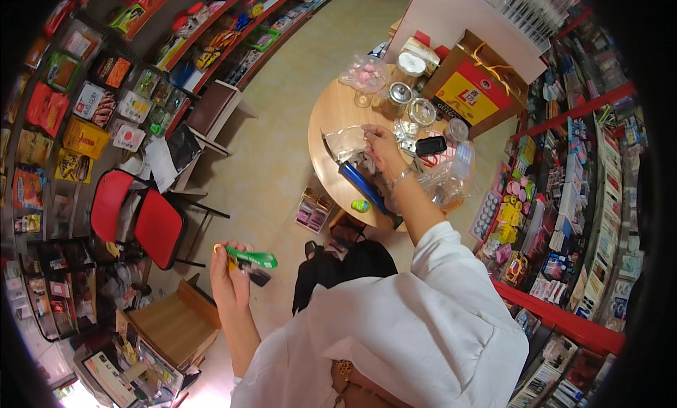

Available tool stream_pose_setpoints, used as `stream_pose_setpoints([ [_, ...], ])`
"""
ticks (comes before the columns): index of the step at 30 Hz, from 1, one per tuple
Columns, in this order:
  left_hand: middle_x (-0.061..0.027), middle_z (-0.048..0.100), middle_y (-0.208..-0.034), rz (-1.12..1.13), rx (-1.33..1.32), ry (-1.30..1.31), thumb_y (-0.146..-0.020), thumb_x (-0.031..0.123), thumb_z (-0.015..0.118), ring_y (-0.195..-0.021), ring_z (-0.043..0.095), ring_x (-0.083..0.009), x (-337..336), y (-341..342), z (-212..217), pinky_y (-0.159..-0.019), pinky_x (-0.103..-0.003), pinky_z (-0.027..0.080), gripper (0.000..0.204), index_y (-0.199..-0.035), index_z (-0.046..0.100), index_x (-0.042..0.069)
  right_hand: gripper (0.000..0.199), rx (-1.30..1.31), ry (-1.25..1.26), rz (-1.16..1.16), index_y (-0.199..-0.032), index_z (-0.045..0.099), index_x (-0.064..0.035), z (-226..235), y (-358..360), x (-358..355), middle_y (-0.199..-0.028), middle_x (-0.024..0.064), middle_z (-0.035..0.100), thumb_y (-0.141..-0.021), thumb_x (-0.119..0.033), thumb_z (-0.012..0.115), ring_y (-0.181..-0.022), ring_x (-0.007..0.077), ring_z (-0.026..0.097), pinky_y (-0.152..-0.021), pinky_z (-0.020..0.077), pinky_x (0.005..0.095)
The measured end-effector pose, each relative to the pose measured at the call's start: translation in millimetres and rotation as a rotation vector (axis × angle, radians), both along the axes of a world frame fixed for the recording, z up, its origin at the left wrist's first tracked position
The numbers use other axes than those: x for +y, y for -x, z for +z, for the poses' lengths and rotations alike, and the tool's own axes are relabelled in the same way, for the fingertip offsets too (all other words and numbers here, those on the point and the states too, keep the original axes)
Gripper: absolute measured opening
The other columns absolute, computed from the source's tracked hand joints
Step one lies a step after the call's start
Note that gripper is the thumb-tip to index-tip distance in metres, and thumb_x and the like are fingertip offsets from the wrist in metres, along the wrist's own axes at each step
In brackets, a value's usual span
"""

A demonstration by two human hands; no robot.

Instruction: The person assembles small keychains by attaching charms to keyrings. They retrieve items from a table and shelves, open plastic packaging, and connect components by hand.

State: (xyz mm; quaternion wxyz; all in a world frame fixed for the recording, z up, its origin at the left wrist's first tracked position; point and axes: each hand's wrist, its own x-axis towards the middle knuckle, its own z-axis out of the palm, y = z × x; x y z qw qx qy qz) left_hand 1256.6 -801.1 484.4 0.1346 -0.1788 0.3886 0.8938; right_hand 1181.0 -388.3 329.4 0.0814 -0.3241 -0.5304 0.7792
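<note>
My left hand (231, 284) is raised at the lower left, away from the table, its fingers closed on a green strap (255, 258). A small dark piece (258, 275) is beside the strap, below it. Over the round wooden table (323, 115), my right hand (381, 148) pinches the edge of a clear plastic bag (347, 141). Close to that hand lies a long blue object (361, 184) with dark ends; its kind is unclear. A small green packet (360, 205) sits near the table's front edge.
Lidded clear jars (401, 94), a black tray (431, 146) and crumpled clear plastic (446, 182) crowd the table's right. A brown and red paper bag (471, 90) stands behind. Left are a red folding chair (159, 228) and stocked shelves (84, 105); more shelves (564, 196) line the right.
</note>
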Motion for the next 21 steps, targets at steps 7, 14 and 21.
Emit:
stream_pose_setpoints([
  [7,-0.0036,0.048,-0.078,-0.036,0.054,-0.384,-0.097,0.028,0.051,-0.073,0.046,-0.0153,17,18,22,-0.068,-0.031,0.040,0.022,-0.090,0.054,0.008,0.018,0.051,0.256,0.059,-0.106,0.060,0.0036,71,-91,-71,-0.079,0.0027,0.054,-0.093,-0.003,0.050,-0.059,0.0079,0.046,-0.047,0.0388,0.0216],
  [14,0.0000,0.040,-0.061,-0.235,0.161,-0.870,-0.095,0.025,0.056,-0.052,0.040,-0.0101,37,22,48,-0.046,-0.023,0.032,0.022,-0.083,0.052,0.007,0.013,0.061,0.325,0.210,-0.101,0.057,0.0015,100,-163,-106,-0.079,0.0038,0.056,-0.094,-0.002,0.046,-0.050,0.0051,0.037,-0.041,0.0295,0.0185],
  [21,-0.0059,0.043,-0.062,-0.395,0.250,-1.013,-0.095,0.020,0.044,-0.046,0.043,-0.0152,54,20,67,-0.043,-0.027,0.037,0.029,-0.071,0.038,0.007,0.012,0.207,0.418,0.222,-0.091,0.055,-0.0053,131,-192,-108,-0.067,-0.0016,0.046,-0.096,-0.016,0.051,-0.045,0.0027,0.030,-0.035,0.0224,0.0164],
])
